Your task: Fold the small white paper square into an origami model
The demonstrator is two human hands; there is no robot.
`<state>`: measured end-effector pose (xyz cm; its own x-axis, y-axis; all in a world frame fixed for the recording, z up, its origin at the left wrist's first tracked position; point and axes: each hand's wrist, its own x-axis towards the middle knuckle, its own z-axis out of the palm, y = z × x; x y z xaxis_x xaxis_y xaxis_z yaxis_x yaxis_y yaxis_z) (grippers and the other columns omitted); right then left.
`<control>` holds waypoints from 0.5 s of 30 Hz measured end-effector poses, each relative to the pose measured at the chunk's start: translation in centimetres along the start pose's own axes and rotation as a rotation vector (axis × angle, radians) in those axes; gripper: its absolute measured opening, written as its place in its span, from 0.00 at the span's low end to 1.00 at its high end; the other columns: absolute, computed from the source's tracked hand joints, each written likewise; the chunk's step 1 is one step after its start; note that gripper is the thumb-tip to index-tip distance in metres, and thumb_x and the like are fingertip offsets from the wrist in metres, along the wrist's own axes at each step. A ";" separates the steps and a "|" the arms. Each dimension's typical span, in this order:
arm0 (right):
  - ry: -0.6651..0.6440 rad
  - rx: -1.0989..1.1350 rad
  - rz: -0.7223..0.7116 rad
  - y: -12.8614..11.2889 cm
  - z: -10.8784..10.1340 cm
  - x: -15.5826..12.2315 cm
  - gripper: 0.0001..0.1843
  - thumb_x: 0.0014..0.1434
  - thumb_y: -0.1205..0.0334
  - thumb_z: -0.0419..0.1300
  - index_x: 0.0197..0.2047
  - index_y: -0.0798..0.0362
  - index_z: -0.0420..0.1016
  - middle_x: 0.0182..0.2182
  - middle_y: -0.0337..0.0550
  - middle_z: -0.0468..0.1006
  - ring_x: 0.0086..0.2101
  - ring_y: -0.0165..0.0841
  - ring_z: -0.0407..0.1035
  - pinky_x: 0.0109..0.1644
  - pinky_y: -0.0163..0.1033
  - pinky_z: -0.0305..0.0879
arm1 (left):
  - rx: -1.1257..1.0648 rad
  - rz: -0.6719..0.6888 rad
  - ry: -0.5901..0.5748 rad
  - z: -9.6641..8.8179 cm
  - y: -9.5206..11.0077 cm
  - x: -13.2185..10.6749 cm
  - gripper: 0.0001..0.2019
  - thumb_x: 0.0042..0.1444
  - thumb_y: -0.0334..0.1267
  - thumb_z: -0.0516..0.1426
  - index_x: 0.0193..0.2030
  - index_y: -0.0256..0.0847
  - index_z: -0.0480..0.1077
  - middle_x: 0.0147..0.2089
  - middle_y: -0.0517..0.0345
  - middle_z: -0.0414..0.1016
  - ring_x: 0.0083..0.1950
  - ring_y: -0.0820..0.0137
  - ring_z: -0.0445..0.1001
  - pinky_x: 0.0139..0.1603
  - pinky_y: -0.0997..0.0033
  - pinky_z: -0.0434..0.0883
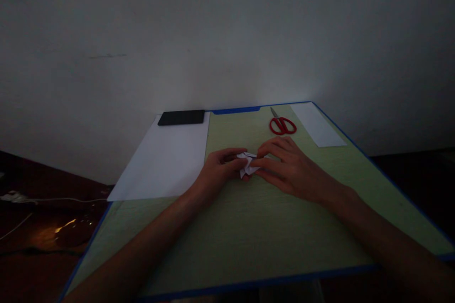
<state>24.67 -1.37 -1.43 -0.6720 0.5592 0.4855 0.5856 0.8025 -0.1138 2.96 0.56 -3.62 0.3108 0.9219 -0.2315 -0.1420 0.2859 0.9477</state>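
A small piece of folded white paper (pixel 246 164), with several creased points, is held between my two hands over the middle of the table. My left hand (pixel 224 164) grips its left side, thumb on top and fingers behind and beneath. From the right, my right hand (pixel 284 165) closes on the paper with thumb and fingertips, its fingers bent. The fingers cover part of the paper, so its full shape is hidden.
Red-handled scissors (pixel 282 124) lie beyond my right hand, blades pointing to the wall. A white paper strip (pixel 318 125) rests at the back right. At left, a large white sheet (pixel 167 163) has a black phone-like slab (pixel 181 117) on its far end. The pale green table (pixel 249 241) has blue edges.
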 end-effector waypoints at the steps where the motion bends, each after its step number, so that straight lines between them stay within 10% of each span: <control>1: 0.001 0.005 0.002 0.0 0.0 0.0 0.11 0.69 0.60 0.57 0.52 0.48 0.76 0.44 0.48 0.77 0.48 0.42 0.66 0.53 0.52 0.63 | 0.005 0.001 0.001 0.0 0.0 0.0 0.18 0.52 0.33 0.67 0.51 0.36 0.77 0.44 0.48 0.82 0.35 0.69 0.79 0.38 0.67 0.77; 15: 0.010 0.075 0.012 0.1 0.2 0.0 0.11 0.68 0.60 0.58 0.52 0.46 0.77 0.44 0.46 0.78 0.48 0.42 0.68 0.53 0.51 0.62 | 0.014 -0.003 -0.007 -0.1 -0.2 0.1 0.18 0.52 0.35 0.67 0.50 0.36 0.77 0.43 0.48 0.82 0.33 0.70 0.77 0.37 0.67 0.76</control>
<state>24.71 -1.23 -1.60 -0.6606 0.5672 0.4919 0.5577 0.8093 -0.1843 2.96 0.67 -3.83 0.3176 0.9192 -0.2326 -0.1281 0.2846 0.9500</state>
